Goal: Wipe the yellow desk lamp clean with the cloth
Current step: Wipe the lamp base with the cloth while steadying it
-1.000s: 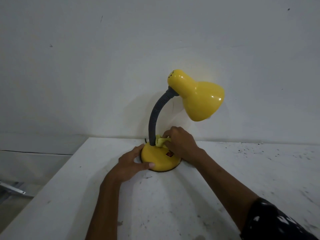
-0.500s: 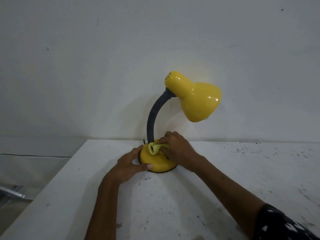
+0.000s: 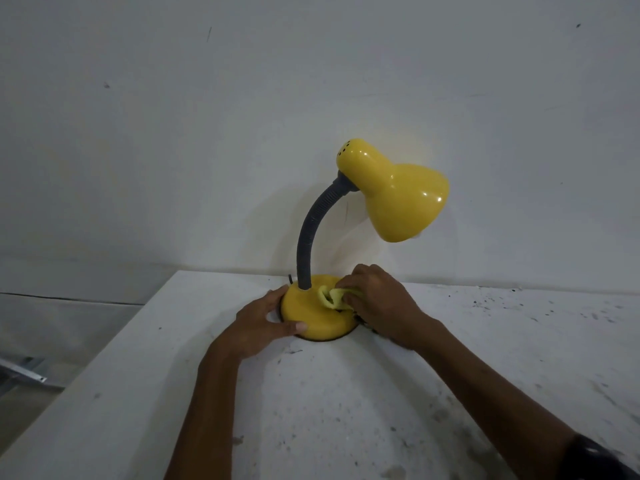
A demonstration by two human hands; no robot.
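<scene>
The yellow desk lamp (image 3: 398, 195) stands near the back of a white table (image 3: 346, 410), its shade tilted down to the right on a grey flexible neck (image 3: 310, 237). Its round yellow base (image 3: 308, 317) rests on the table. My left hand (image 3: 259, 323) grips the base's left and front edge, thumb on the rim. My right hand (image 3: 377, 303) presses a bunched pale yellow cloth (image 3: 330, 297) onto the top right of the base, just right of the neck. Most of the cloth is hidden under my fingers.
A plain white wall (image 3: 207, 133) rises directly behind the lamp. The table's left edge (image 3: 114, 344) drops off diagonally; a metal bar (image 3: 20, 370) lies on the floor beyond it. Dark specks mark the table's right side (image 3: 519, 306).
My right hand and the cloth shifted from the foot of the neck to the right side of the base top. My left hand keeps its hold on the base.
</scene>
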